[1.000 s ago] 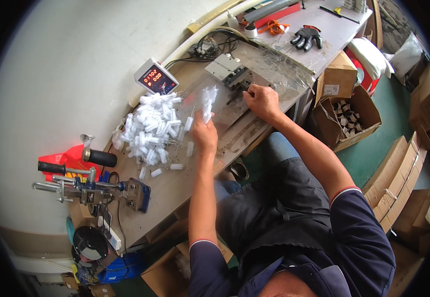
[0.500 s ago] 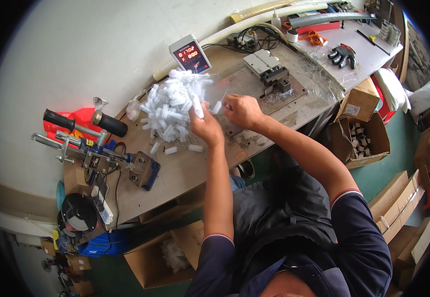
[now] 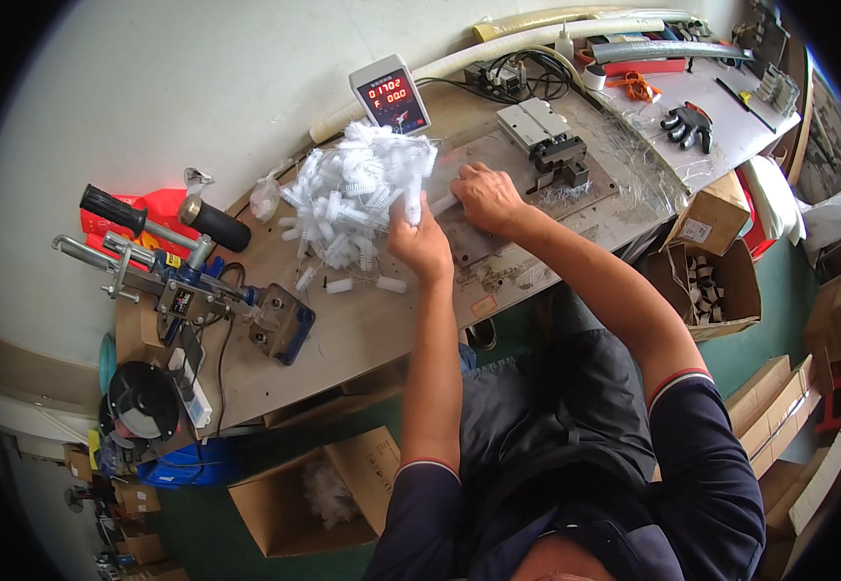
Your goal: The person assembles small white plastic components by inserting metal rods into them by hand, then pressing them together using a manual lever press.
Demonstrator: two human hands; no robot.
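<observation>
A large heap of small white bristle brushes (image 3: 348, 179) lies on the worktable, beside a counter with a lit red display (image 3: 391, 95). At the heap's right edge my left hand (image 3: 422, 244) is closed round a white brush (image 3: 413, 205), whose bristled end sticks up past the thumb. Just right of it, my right hand (image 3: 490, 200) is closed, its fingertips pinched by another small white brush (image 3: 447, 203) lying between the two hands. The fingertips' exact hold on that brush is partly hidden.
A blue hand-lever press (image 3: 188, 281) stands left of the heap. At the right a small metal fixture (image 3: 551, 140) sits on a plate, with a black-and-grey glove (image 3: 689, 126) beyond. Open cardboard boxes (image 3: 304, 494) stand on the floor, one (image 3: 706, 286) at the right holding curved pieces.
The whole view has shifted slightly. My right hand has moved a little closer to my left, and its fingers now meet the small brush between them. My left hand keeps its brush.
</observation>
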